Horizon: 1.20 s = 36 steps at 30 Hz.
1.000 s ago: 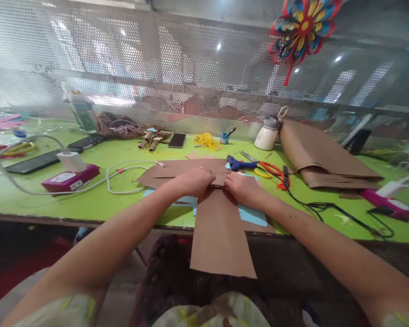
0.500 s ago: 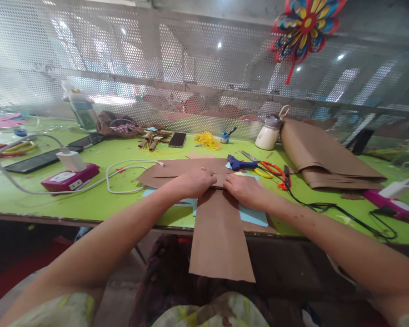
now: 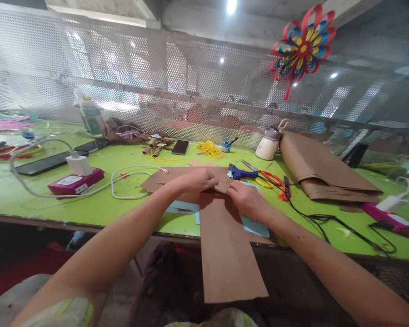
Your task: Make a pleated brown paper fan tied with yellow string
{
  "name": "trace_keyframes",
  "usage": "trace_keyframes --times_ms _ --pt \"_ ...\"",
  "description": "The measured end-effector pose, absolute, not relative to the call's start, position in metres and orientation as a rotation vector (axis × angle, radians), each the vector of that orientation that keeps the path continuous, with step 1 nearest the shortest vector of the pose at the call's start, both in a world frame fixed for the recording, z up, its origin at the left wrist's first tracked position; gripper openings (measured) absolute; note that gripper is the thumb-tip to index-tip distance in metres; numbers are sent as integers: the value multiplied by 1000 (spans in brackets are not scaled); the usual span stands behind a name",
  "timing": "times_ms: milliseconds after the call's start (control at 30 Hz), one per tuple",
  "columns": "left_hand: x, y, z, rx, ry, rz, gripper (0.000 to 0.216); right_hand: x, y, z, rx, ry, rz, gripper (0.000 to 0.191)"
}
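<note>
A long strip of brown paper (image 3: 226, 247) runs from the middle of the green table (image 3: 122, 206) over its front edge toward my lap. My left hand (image 3: 197, 180) and my right hand (image 3: 245, 197) meet at the strip's far end, fingers closed and pinching the paper there. Under the strip lie more brown paper sheets (image 3: 160, 179) and light blue paper (image 3: 255, 225). Just beyond my hands lie a blue glue gun (image 3: 240, 172) and scissors with red and yellow handles (image 3: 267, 178).
A stack of brown paper (image 3: 322, 170) lies at the right, a white jar (image 3: 267, 143) behind it. A black cord (image 3: 330, 222) trails right. At the left sit a pink power strip (image 3: 77, 182) with a white charger and cable, phones and a bottle (image 3: 90, 116). A perforated metal screen backs the table, with a paper pinwheel (image 3: 301, 45) hung on it.
My hands have drawn closer together at the strip's far end and lifted slightly. The strip has slid further toward my lap. The camera has tilted up a little.
</note>
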State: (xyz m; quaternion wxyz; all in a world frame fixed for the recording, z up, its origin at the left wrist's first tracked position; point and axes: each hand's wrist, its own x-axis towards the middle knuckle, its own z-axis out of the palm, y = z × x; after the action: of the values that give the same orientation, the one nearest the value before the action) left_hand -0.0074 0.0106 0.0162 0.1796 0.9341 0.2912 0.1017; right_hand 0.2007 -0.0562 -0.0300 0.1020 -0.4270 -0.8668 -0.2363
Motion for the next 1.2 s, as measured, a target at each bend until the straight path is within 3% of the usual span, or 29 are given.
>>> trace_keyframes --times_ms 167,567,700,833,933,1200 --pt "-9 13 15 2498 752 265 45 195 -56 -24 -1150 -2448 -687 20" --pt "-7 5 5 2187 531 242 37 197 -62 -25 -1090 -2290 -515 26" --pt "-9 4 5 2251 540 230 35 201 -62 -25 -1038 -2241 -287 20" --pt "-11 3 10 2313 581 217 39 206 -58 -22 -970 -2121 121 31" --pt "-10 -2 14 2293 608 219 40 208 -53 -21 -1095 -2013 427 29" --pt "-3 -6 18 2389 582 301 39 207 -50 -29 -1260 -1776 833 37"
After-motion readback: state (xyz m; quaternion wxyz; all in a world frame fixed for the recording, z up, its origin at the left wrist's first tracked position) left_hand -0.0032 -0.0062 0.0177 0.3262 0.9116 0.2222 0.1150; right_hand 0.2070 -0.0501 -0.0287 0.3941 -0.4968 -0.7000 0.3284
